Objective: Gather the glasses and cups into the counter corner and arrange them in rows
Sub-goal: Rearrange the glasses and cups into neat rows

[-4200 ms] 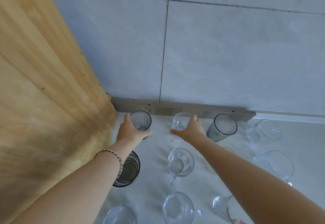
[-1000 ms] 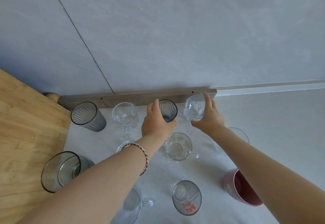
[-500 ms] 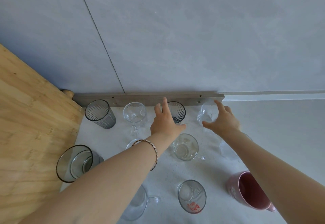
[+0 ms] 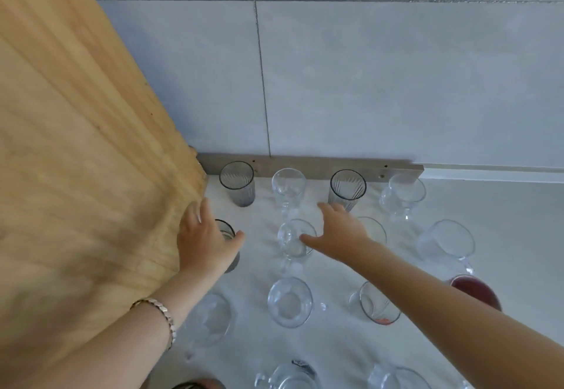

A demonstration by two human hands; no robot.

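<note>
Glasses stand in rows on the white counter. The back row holds a grey ribbed tumbler, a clear stemmed glass, a second grey tumbler and a clear glass. My left hand is wrapped over a wide dark glass beside the wooden panel. With fingers spread, my right hand rests its thumb on the rim of a clear glass and half hides another glass. Nearer me are a clear mug, a red-printed glass and a pink mug.
A tall wooden panel closes off the left side. A tiled wall with a grey strip runs along the back. A clear mug stands at the right, a clear glass at the lower left, and more mugs at the front edge.
Both hands have come back from the back row to the second row. The left hand now covers the dark glass. The right hand left the back-row clear glass.
</note>
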